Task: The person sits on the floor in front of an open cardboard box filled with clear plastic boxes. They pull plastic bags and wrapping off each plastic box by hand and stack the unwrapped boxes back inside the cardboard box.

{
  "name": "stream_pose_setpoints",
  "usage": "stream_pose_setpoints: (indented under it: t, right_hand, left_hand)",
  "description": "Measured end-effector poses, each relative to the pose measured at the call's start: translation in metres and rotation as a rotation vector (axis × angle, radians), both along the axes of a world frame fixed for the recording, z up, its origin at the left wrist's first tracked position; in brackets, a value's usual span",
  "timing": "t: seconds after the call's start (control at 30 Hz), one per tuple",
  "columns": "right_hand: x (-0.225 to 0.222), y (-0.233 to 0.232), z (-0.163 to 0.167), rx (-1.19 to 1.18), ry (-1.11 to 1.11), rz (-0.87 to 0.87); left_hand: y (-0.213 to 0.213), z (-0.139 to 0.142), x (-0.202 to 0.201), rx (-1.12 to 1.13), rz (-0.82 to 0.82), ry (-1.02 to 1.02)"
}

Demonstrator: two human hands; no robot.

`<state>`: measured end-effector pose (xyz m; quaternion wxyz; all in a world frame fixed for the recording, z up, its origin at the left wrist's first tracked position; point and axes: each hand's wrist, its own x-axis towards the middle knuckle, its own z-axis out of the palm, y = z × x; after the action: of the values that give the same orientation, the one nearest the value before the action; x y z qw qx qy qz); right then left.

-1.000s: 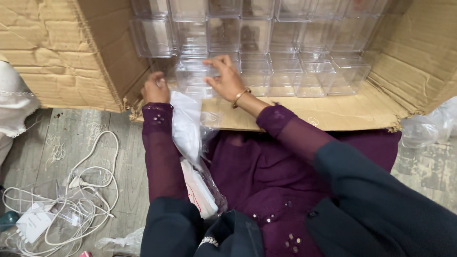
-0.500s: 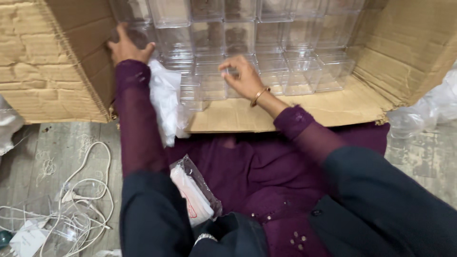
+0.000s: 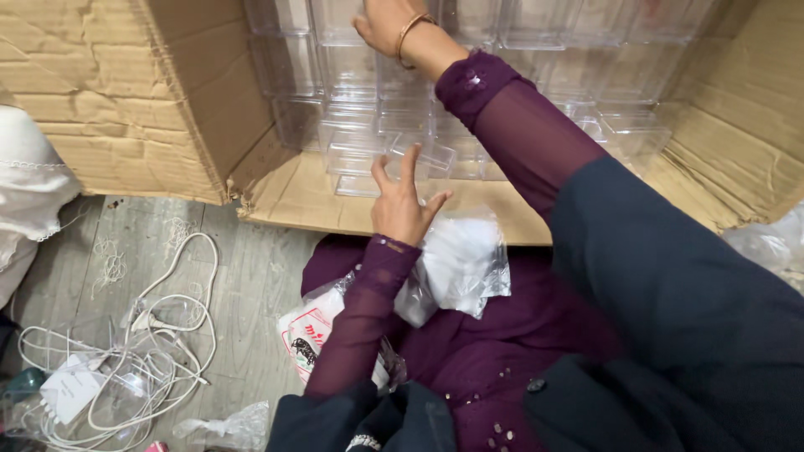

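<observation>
Head camera view, looking down at your lap and a large cardboard box (image 3: pixel 126 100) lying on its side on the floor, open toward you. Inside it sit stacked rows of clear plastic boxes (image 3: pixel 368 125). Your left hand (image 3: pixel 402 205) hovers just in front of the lowest row, fingers spread wide, holding nothing; one loose clear box (image 3: pixel 423 155) lies just beyond its fingertips. Your right hand (image 3: pixel 387 23) reaches high into the stack and rests against an upper clear box; the top edge of the picture cuts off its fingers, so you cannot tell whether it grips anything. A gold bangle (image 3: pixel 410 32) circles that wrist.

A crumpled clear plastic bag (image 3: pixel 465 264) lies on your purple lap, just below the left hand. A printed packet (image 3: pixel 306 335) is half hidden under your left sleeve. White cables (image 3: pixel 142 335) tangle on the grey floor to the left.

Half a second ago the arms were the other way about: the left hand was high at the box's left wall, the right hand low in the middle rows.
</observation>
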<state>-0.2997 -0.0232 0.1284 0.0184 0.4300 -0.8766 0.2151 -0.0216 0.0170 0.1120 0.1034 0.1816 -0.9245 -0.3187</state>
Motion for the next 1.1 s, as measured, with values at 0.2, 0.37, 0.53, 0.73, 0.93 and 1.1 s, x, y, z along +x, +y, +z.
stream_pose_setpoints:
  t: [0.2,0.37,0.53,0.73,0.93,1.1]
  right_hand:
    - [0.000,-0.011,-0.004,-0.016,-0.067,0.043]
    - [0.020,0.044,-0.004,-0.153,-0.114,0.026]
    - [0.063,0.214,0.014,-0.418,-0.281,0.062]
    - [0.131,0.276,-0.020,-0.166,-0.455,0.004]
    - [0.162,0.247,-0.077,-0.144,-0.455,-0.165]
    - [0.093,0.254,-0.072,-0.157,-0.242,-0.174]
  left_hand:
    - [-0.015,-0.023,-0.006,-0.060,0.059,0.039]
    - [-0.054,-0.050,0.012,-0.069,0.091,0.241]
    - [-0.142,-0.082,0.026,-0.054,0.217,0.157]
    - [-0.151,-0.111,0.025,0.033,0.164,0.103]
    - [-0.149,-0.108,0.029,0.068,0.170,0.087]
    - [-0.149,-0.107,0.030,0.102,0.220,0.046]
